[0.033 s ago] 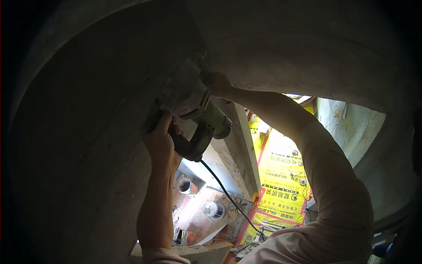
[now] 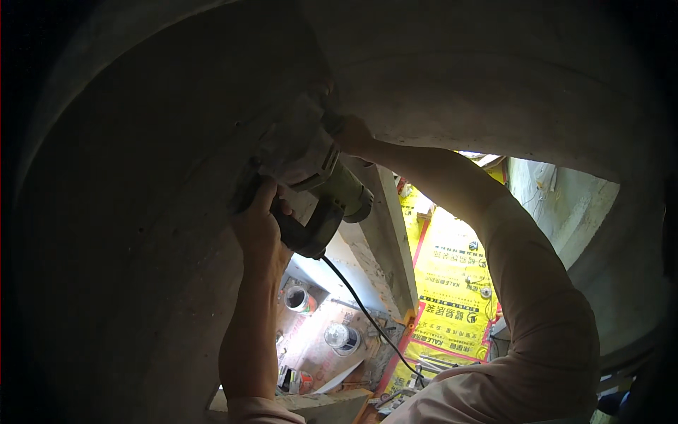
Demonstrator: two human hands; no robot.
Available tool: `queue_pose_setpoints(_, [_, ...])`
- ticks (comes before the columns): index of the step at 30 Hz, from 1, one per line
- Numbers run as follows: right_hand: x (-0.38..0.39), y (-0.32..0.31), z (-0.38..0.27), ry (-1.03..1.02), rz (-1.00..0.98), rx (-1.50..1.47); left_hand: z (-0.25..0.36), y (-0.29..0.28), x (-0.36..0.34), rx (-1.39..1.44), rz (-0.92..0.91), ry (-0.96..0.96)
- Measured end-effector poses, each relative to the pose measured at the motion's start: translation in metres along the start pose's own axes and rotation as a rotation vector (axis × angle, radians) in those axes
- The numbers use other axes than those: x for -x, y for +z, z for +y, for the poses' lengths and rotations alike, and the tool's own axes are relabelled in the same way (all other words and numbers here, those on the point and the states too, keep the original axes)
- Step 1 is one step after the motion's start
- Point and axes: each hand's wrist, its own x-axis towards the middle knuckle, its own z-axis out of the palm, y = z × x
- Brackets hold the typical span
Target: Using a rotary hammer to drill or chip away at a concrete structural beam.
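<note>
While clamping left hand on a green power tool near frame centre, wraps right hand around its dim upper side.

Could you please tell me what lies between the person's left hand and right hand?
In the head view, the power tool lies between the left hand and the right hand.

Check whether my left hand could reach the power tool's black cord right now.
Probably, but it would have to let go first: the left hand grips the power tool, whose black cord emerges close by, uncovered.
</note>
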Motion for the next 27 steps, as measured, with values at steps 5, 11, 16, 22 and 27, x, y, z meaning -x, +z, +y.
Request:
queue_pose_setpoints(5, [-0.003,0.002,0.009,0.023,0.034,0.002,-0.009,-0.012,-0.015,0.005,-0.064,0.007])
queue_pose_setpoints(11, [0.006,-0.006,-0.011,0.074,0.036,0.027,-0.002,-0.023,-0.024,0.091,0.004,-0.036])
queue_pose_setpoints(16, [-0.001,-0.016,-0.015,0.010,0.007,0.127,0.007,-0.022,-0.035,0.167,-0.062,-0.063])
queue_pose_setpoints(22, [-0.003,-0.019,-0.018,0.068,-0.034,0.076,0.020,-0.019,-0.039,0.080,-0.046,-0.137])
queue_pose_setpoints(27, [-0.005,-0.031,-0.020,0.063,-0.052,0.134,0.019,-0.020,-0.050,0.094,-0.063,-0.130])
